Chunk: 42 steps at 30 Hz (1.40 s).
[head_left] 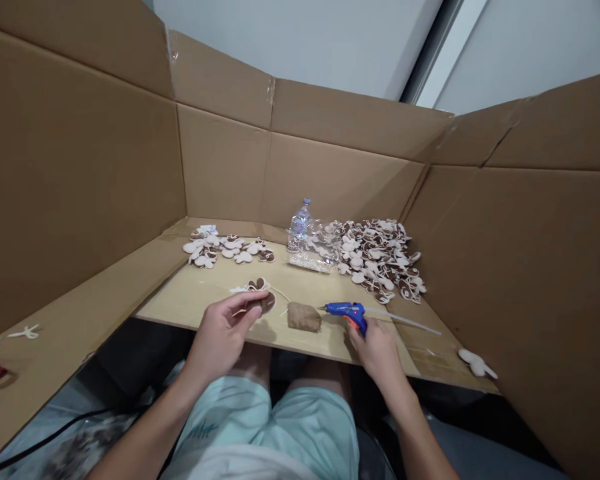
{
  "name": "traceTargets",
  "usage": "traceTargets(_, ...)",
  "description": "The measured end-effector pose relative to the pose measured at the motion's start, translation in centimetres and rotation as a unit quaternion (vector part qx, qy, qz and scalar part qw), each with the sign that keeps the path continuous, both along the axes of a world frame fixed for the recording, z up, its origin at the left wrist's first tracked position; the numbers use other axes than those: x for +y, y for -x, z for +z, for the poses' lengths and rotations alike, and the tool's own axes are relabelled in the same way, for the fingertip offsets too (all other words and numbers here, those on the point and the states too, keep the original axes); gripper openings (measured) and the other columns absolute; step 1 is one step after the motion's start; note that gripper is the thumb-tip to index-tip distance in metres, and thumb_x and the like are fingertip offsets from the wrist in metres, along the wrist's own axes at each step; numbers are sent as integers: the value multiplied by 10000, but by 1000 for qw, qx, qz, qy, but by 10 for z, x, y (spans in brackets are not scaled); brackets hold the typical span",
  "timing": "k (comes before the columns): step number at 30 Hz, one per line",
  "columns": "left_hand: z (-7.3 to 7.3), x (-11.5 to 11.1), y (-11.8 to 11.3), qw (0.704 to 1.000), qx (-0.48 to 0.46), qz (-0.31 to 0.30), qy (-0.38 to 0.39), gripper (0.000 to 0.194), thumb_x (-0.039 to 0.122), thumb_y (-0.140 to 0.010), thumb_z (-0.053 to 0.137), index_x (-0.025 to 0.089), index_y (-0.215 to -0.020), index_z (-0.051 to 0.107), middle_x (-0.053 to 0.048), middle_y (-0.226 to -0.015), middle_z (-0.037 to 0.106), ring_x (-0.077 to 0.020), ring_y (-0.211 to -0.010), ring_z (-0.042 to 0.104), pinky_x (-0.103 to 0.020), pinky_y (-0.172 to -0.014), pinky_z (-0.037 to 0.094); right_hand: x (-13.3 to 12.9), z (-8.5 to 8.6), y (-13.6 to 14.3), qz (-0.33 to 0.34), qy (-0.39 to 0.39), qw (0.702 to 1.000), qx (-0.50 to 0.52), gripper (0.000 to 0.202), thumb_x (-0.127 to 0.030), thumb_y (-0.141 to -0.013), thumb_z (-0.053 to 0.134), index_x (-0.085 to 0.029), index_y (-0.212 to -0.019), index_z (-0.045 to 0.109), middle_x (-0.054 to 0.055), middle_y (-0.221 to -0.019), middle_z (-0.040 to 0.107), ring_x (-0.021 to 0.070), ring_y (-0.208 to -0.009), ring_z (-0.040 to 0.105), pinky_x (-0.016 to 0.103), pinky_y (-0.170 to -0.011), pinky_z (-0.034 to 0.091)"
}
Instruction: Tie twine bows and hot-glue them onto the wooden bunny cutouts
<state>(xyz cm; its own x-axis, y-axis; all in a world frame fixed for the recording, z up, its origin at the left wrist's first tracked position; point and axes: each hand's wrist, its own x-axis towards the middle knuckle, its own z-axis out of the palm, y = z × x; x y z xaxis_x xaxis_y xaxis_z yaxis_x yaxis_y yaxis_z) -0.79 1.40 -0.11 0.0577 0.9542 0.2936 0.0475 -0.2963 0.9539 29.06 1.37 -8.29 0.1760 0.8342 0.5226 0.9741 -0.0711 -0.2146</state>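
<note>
My left hand point(229, 327) pinches a brown bunny-shaped felt piece point(267, 303) by its round part, with a cream string trailing from it to the right. In my right hand point(375, 343) is a blue hot glue gun point(347, 311), its nozzle pointing left and a clear glue stick point(410, 321) running out behind it. The nozzle tip is beside a brown block point(304, 317) on the board; I cannot tell whether they touch. The block stands between my two hands.
A large pile of white and brown shapes point(380, 257) lies at the back right, a smaller group point(230, 249) at the back left. Between them are a plastic bottle point(303, 217) and clear bags point(310, 261). Cardboard walls point(220, 160) surround the board. A white piece point(477, 364) lies right.
</note>
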Motion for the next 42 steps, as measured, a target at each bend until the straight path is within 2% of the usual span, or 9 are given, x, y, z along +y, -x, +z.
traceTargets(4,1,11,12,1000,-7,27,-1,245,277,-776,688,187,-997,746,-82,-1065,754,-239,-997,699,-380,-950,522,7,-11,-8,3,9,1000,-5,308,-406,-846,552,-120,-813,662,130,-713,679,252,-668,628,347,-659,472)
traceTargets(8,4,17,28,999,-20,41,2,264,274,-774,700,172,-1015,738,-91,-1044,758,-239,-985,701,-384,-960,516,-1,2,7,27,-14,999,17,397,-436,-848,569,-69,-966,663,209,-905,697,320,-845,634,448,-777,469)
traceTargets(10,6,18,34,999,-29,41,0,268,271,-772,705,166,-1017,735,-93,-1038,759,-240,-984,701,-381,-950,522,-6,12,30,109,-3,992,62,315,-356,-868,558,-83,-978,670,198,-958,703,314,-902,636,455,-823,467)
traceTargets(14,6,18,41,999,-30,42,-11,250,244,-779,693,166,-1013,737,-89,-1044,757,-238,-991,697,-372,-939,526,4,24,99,246,73,964,72,145,-204,-862,575,-197,-906,713,56,-892,749,199,-837,686,283,-760,502)
traceTargets(18,3,18,44,998,-17,45,-29,239,226,-804,653,163,-1019,735,-84,-1058,753,-228,-984,701,-359,-934,527,45,29,161,275,112,953,51,198,-195,-873,567,-197,-1023,697,71,-956,747,194,-887,689,261,-783,484)
traceTargets(22,0,23,50,997,4,64,-43,244,219,-806,635,156,-1020,734,-91,-1054,754,-237,-982,700,-355,-897,540,88,28,191,270,159,949,21,151,-238,-882,591,-159,-971,684,83,-891,727,186,-819,678,286,-745,494)
traceTargets(28,-5,28,58,996,14,75,-48,249,211,-813,614,161,-1026,733,-91,-1068,750,-230,-988,697,-341,-900,528,105,19,197,252,186,949,21,226,-356,-930,553,-147,-936,642,33,-928,676,149,-825,646,354,-791,525)
traceTargets(35,-5,29,58,996,24,76,-38,269,196,-812,597,158,-1043,730,-95,-1032,758,-222,-920,708,-332,-846,540,105,19,189,225,127,962,84,190,-93,-797,540,-135,-910,687,93,-847,731,198,-776,662,274,-700,448)
traceTargets(42,-8,32,60,997,24,68,-42,265,216,-810,603,166,-1036,732,-97,-1063,750,-233,-957,702,-345,-863,536,111,19,188,242,90,950,173,337,-36,-725,523,-147,-1024,632,49,-801,734,154,-720,665,211,-624,452)
